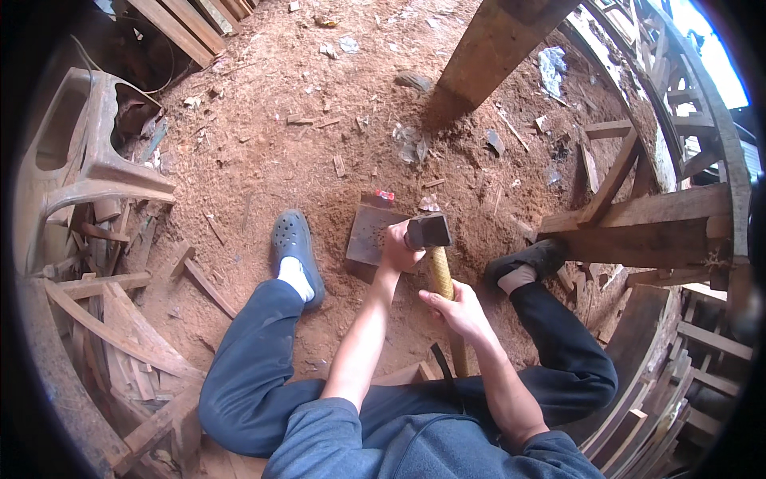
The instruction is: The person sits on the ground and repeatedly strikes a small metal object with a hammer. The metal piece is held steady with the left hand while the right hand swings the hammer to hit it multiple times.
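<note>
Between my knees I hold a hammer with a dark, blocky metal head (432, 231) and a yellow, wrapped-looking handle (441, 273). My left hand (398, 250) is closed at the left end of the head and hides that end. Lower down, my right hand (461, 313) grips the handle, its thumb lying across the front. The handle's lower end runs down toward my lap. Beneath and left of the hammer, a flat, dark-speckled board (369, 231) lies on the sawdust, partly covered by my left hand. A small red scrap (384, 195) sits at its far edge.
A thick wooden post (487, 60) stands ahead to the right. Heavy beams (638, 227) and stacked slats crowd the right side. To the left are a worn plastic chair (120, 172) and piled wood offcuts (120, 319). Litter dots the sawdust floor (279, 152).
</note>
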Motion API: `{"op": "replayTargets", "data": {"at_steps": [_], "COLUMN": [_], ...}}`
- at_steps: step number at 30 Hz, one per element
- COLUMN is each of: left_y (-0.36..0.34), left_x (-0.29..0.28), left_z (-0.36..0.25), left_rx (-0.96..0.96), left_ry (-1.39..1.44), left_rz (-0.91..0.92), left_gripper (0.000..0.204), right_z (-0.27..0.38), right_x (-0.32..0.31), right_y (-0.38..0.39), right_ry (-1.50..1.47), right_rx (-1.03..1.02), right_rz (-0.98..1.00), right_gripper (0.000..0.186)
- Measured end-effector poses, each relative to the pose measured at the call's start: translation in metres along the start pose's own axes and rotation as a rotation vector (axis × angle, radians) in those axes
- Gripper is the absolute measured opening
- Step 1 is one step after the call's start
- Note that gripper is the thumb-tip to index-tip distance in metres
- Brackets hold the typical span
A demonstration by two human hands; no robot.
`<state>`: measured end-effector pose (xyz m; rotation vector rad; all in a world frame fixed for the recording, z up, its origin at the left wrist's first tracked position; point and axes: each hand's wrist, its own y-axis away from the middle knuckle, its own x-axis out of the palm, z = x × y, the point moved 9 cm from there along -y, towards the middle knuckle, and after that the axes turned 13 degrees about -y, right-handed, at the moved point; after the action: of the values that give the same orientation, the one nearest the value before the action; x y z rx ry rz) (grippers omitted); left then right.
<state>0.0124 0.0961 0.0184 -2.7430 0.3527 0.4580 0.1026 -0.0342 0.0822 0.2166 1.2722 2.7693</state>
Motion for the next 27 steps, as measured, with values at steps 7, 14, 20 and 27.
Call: {"op": "replayTargets", "data": {"at_steps": [7,14,20,27], "left_y": [0.001,-0.012,-0.012,-0.012], "left_x": [-0.004,0.005,0.015,0.026], "left_z": [-0.016,-0.01,-0.011,-0.011], "left_rx": [0.084,-0.008,0.013,0.011], "left_ry": [0.052,-0.05,-0.067,-0.081], "left_rz": [-0.045,0.028,0.038,0.043], "left_gripper": [0.024,0.022,0.018,0.017], "right_z": [-0.003,0.003,-0.01,-0.014], "right_x": [0.001,-0.011,-0.028,-0.037], "right_y": [0.0,-0.01,-0.014,-0.01], "right_ry": [-0.065,-0.044,0.037,-0.051], "right_rx": [-0.043,0.0,-0.009,0.045], "right_rz": [0.005,-0.138,-0.241,-0.261], "right_gripper": [0.025,0.023,0.017,0.014]}}
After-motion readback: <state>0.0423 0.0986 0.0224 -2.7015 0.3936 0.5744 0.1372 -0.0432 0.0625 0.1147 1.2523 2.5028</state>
